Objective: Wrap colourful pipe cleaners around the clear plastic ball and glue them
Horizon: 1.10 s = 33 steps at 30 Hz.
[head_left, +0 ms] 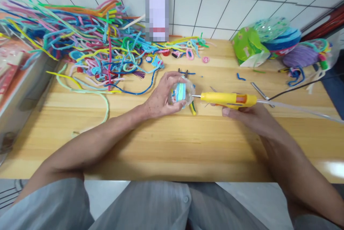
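Note:
Around a clear plastic piece [190, 88], seemingly the bottom of a small bottle or cup, the fingers and thumb of my left hand [162, 97] are wrapped. Blue and green fuzzy strips [181, 91] run across it. My right hand [245, 115] grips a yellow hot glue gun [219, 98], held level with its metal nozzle pointing left. The nozzle tip is at the plastic's right side; whether it touches, I cannot tell. A long clear glue stick [298, 109] trails from the gun's rear. Just under the plastic, a green and yellow piece [192, 108] shows on the table.
Tangled colourful pipe cleaners [107, 47] cover the table's back left. A phone [157, 13] leans on the tiled wall. Back right are a green packet [248, 47] and purple yarn [299, 56]. Metal tweezers [260, 92] and a black cord [298, 86] lie beyond my right hand.

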Motion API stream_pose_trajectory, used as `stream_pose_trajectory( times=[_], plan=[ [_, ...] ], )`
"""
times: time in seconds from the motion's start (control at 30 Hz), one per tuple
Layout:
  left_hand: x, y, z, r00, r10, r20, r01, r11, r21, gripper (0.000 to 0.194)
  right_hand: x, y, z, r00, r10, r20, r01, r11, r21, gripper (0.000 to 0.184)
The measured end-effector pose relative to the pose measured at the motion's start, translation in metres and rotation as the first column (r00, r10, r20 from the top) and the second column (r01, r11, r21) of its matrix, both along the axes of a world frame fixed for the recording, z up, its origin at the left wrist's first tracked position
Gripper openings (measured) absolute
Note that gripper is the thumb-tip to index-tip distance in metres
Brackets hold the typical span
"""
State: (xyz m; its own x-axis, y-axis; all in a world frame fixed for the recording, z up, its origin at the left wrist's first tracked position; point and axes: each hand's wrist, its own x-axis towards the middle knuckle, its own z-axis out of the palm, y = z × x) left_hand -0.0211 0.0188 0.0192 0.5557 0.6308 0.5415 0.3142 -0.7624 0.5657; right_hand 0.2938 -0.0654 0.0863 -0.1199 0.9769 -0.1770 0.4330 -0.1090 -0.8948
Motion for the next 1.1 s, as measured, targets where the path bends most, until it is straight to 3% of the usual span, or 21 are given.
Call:
stream_pose_trajectory(
  times=[0.27, 0.53, 1.1],
  plan=[
    [-0.001, -0.002, 0.002, 0.999, -0.029, 0.024, 0.029, 1.000, -0.006, 0.050, -0.010, 0.003, -0.012, 0.997, 0.036, -0.066, -0.043, 0.994, -0.100, 0.039],
    [-0.002, 0.007, -0.010, 0.991, -0.095, 0.099, 0.088, 0.994, 0.072, 0.066, -0.013, 0.004, -0.017, 0.995, 0.079, -0.055, -0.085, 0.991, -0.105, 0.046],
    [-0.001, 0.007, -0.008, 0.990, -0.103, 0.102, 0.095, 0.992, 0.079, 0.067, -0.014, 0.007, -0.022, 0.992, 0.105, -0.076, -0.112, 0.990, -0.088, 0.037]
  ],
)
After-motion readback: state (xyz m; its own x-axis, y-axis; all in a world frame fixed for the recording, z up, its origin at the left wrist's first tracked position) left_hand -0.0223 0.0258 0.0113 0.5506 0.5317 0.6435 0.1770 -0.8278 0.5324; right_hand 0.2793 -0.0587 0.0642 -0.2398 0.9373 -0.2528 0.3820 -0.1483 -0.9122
